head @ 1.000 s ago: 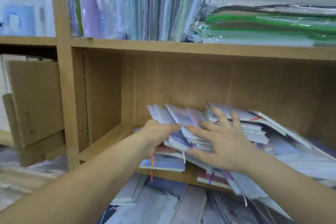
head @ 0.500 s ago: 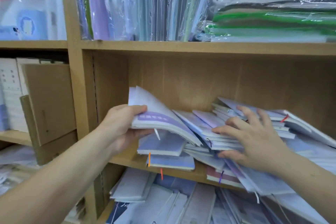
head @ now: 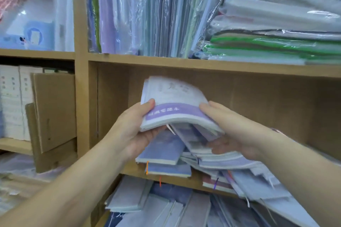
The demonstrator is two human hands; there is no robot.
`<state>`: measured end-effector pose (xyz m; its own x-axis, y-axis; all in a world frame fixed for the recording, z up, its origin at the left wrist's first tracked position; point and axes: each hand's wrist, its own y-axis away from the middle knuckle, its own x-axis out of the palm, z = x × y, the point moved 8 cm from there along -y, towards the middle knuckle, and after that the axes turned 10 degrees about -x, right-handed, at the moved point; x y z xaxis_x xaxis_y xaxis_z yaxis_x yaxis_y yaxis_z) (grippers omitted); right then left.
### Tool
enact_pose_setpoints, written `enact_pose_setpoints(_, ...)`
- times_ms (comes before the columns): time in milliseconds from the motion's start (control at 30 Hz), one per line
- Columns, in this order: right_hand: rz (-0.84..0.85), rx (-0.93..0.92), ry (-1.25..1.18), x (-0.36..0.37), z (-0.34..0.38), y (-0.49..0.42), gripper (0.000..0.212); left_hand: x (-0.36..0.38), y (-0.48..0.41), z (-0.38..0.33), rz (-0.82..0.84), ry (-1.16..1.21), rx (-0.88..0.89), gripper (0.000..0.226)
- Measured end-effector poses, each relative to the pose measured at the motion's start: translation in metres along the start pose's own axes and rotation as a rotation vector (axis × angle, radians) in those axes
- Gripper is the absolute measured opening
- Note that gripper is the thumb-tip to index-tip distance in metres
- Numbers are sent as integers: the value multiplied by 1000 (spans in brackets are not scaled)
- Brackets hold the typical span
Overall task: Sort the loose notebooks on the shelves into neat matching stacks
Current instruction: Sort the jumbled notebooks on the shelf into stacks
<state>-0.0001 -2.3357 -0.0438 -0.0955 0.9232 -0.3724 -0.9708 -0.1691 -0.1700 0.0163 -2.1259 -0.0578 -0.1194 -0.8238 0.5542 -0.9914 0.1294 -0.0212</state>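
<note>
Purple-banded notebooks (head: 175, 108) held above the jumbled shelf pile (head: 221, 160), left hand (head: 136, 129) and right hand (head: 234, 131) each gripping one end, likely to square the edges

Stock shelves in what looks like a stationery shop or its storeroom: wooden shelving (head: 81, 97) is crammed with plastic-wrapped packs (head: 147, 14) standing upright and more wrapped bundles (head: 276, 29) lying flat. Cardboard cartons (head: 53, 108) fill the next bay. Loose notebooks (head: 162, 153) in a few repeated cover designs, ribbon markers trailing, lie heaped below, with a bundle of purple-banded notebooks (head: 173, 110) held above them.
</note>
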Motion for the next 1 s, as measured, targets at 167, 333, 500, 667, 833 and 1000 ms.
enact_pose_setpoints(167,-172,-149,-309,-31,13,-1,58,7,-33,21,-68,-232,-33,24)
enact_pose_setpoints(333,-272,-36,212,-23,-8,-26,48,-42,-63,38,-316,-732,-75,33)
enact_pose_setpoints(500,-64,-48,1463,9,-21,-38,19,-92,-67,65,-310,-1307,-61,9)
enact_pose_setpoints(667,157,-377,1447,54,-23,-49,20,-109,-83,68,-354,-1278,-1,22)
enact_pose_setpoints(833,369,-223,1281,56,-39,-49,75,-92,-80,56,-327,-887,-164,5)
enact_pose_setpoints(1000,247,-137,1358,48,-50,-60,103,-101,-60,36,-317,-646,-265,21)
